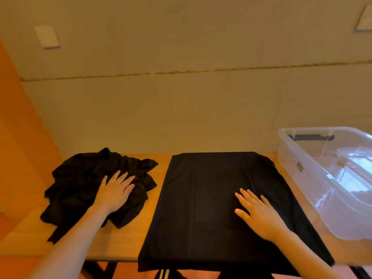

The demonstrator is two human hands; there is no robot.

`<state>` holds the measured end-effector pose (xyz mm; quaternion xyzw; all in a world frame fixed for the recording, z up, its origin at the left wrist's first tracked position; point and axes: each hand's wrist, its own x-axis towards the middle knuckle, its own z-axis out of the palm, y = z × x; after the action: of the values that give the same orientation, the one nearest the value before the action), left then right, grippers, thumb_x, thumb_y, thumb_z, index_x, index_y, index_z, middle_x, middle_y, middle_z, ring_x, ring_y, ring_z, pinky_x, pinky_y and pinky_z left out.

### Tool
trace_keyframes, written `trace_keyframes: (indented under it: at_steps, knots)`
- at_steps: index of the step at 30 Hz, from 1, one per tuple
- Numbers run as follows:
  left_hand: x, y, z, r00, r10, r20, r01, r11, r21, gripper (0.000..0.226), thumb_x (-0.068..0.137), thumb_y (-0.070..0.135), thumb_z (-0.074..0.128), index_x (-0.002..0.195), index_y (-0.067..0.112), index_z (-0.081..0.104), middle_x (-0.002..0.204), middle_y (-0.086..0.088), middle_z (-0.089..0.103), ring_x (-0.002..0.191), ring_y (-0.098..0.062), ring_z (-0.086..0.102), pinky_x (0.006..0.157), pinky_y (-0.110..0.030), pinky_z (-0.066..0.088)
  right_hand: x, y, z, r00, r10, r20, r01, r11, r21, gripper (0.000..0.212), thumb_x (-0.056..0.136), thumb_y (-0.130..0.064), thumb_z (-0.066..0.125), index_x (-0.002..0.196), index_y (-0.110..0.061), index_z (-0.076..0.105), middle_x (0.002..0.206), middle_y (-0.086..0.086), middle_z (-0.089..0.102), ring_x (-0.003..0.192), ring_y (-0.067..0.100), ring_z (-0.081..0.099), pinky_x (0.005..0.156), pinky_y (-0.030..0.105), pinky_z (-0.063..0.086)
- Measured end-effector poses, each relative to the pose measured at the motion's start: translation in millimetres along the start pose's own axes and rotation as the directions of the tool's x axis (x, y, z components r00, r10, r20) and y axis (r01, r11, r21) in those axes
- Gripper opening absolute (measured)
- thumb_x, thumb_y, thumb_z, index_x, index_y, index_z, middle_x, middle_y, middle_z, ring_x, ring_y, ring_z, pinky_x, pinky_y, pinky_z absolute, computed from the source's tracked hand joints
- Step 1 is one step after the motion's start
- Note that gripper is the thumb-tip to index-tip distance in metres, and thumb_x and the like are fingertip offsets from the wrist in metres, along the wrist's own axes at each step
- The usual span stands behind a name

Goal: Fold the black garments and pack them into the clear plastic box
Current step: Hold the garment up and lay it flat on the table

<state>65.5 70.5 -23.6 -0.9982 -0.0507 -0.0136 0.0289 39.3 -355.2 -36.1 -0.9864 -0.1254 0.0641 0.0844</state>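
Observation:
A black garment (203,200) lies spread flat in a long rectangle on the wooden table (159,184), its near end hanging over the front edge. My right hand (259,212) rests flat on its right half, fingers straight and spread. To the left is a crumpled heap of black garments (80,184). My left hand (115,191) lies palm down on the heap's right side with straight fingers. The clear plastic box (314,174) stands at the right end of the table, open on top with nothing black inside.
A beige wall runs close behind the table. An orange surface borders the scene at the left. Dark crossed table legs show below the front edge. A strip of bare wood separates the heap from the flat garment.

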Motion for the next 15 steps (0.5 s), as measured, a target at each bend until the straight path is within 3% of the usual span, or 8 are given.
trace_keyframes:
  at_steps: [3, 5, 7, 8, 10, 12, 14, 15]
  knots:
    - [-6.2, 13.6, -11.1, 1.000, 0.004, 0.021, -0.003, 0.998, -0.060, 0.052, 0.100, 0.044, 0.021, 0.150, 0.028, 0.016, 0.158, 0.005, 0.009, 0.146, -0.016, -0.003, 0.116, -0.047, 0.001, -0.3, 0.1, -5.1, 0.999, -0.004, 0.038, 0.003, 1.000, 0.016, 0.130, 0.034, -0.085, -0.033, 0.148, -0.030, 0.000, 0.157, -0.007, -0.006, 0.143, 0.010, -0.009, 0.114, 0.036, -0.007]
    - [-27.3, 38.7, -19.1, 0.996, 0.038, -0.078, -0.046, 0.994, -0.099, 0.054, 0.100, 0.043, 0.027, 0.149, 0.024, 0.019, 0.158, 0.003, 0.009, 0.146, -0.016, -0.002, 0.116, -0.045, -0.001, -10.1, -0.3, -8.4, 0.999, -0.004, 0.035, 0.003, 1.000, 0.016, 0.131, 0.033, -0.085, -0.033, 0.148, -0.030, -0.001, 0.155, -0.009, -0.010, 0.141, 0.009, -0.012, 0.114, 0.037, -0.009]
    - [-66.4, 69.3, -19.0, 0.974, 0.035, -0.226, -0.102, 0.951, -0.291, 0.049, 0.098, 0.038, 0.038, 0.144, 0.019, 0.035, 0.153, 0.002, 0.025, 0.144, -0.016, 0.012, 0.116, -0.040, 0.005, -32.9, 4.2, -6.3, 0.999, -0.003, -0.037, 0.003, 1.000, -0.004, 0.129, 0.032, -0.087, -0.032, 0.146, -0.033, -0.003, 0.147, -0.017, -0.012, 0.136, 0.004, -0.015, 0.113, 0.036, -0.010]
    - [-92.9, 83.6, -18.4, 0.963, -0.014, -0.268, -0.114, 0.883, -0.455, 0.043, 0.097, 0.036, 0.043, 0.136, 0.018, 0.047, 0.145, 0.002, 0.039, 0.140, -0.016, 0.027, 0.115, -0.037, 0.015, -50.0, 8.5, -1.4, 0.996, -0.001, -0.094, 0.003, 1.000, 0.026, 0.118, 0.041, -0.090, -0.024, 0.143, -0.036, 0.001, 0.145, -0.020, -0.007, 0.136, 0.002, -0.012, 0.113, 0.034, -0.008]
    - [-147.7, 106.2, -11.9, 0.949, -0.179, -0.258, -0.075, 0.667, -0.741, 0.017, 0.095, 0.026, 0.051, 0.107, 0.024, 0.063, 0.113, 0.006, 0.061, 0.109, -0.003, 0.053, 0.099, -0.024, 0.037, -91.5, 16.6, 9.0, 0.957, 0.045, -0.288, 0.037, 0.962, 0.271, 0.069, 0.074, -0.081, 0.018, 0.132, -0.045, 0.026, 0.142, -0.021, 0.024, 0.138, 0.002, 0.017, 0.114, 0.023, 0.007]
    - [-185.4, 119.4, 4.3, 0.914, -0.371, -0.168, 0.036, 0.484, -0.874, 0.020, 0.092, 0.015, 0.055, 0.080, 0.030, 0.062, 0.081, 0.005, 0.062, 0.076, -0.004, 0.056, 0.071, -0.009, 0.040, -132.8, 26.5, 27.5, 0.826, 0.262, -0.498, 0.031, 0.862, 0.505, 0.025, 0.079, -0.073, 0.040, 0.101, -0.066, 0.050, 0.109, -0.036, 0.054, 0.109, -0.013, 0.049, 0.095, 0.001, 0.030]
    - [-203.1, 126.0, 22.9, 0.843, -0.534, -0.062, 0.140, 0.331, -0.933, 0.021, 0.090, 0.014, 0.058, 0.073, 0.025, 0.061, 0.076, -0.003, 0.060, 0.071, -0.014, 0.055, 0.065, -0.015, 0.040, -157.7, 31.3, 38.1, 0.687, 0.478, -0.548, 0.027, 0.736, 0.676, 0.021, 0.078, -0.074, 0.042, 0.081, -0.059, 0.057, 0.088, -0.032, 0.059, 0.088, -0.012, 0.055, 0.073, -0.003, 0.038]
    - [-205.8, 128.5, 27.7, 0.804, -0.594, 0.014, 0.200, 0.248, -0.948, 0.017, 0.090, 0.017, 0.059, 0.074, 0.021, 0.060, 0.080, -0.006, 0.060, 0.076, -0.022, 0.055, 0.069, -0.024, 0.042, -164.0, 30.7, 38.2, 0.643, 0.557, -0.526, 0.013, 0.679, 0.734, 0.016, 0.083, -0.061, 0.052, 0.078, -0.047, 0.059, 0.086, -0.021, 0.060, 0.084, -0.002, 0.057, 0.069, 0.003, 0.042]
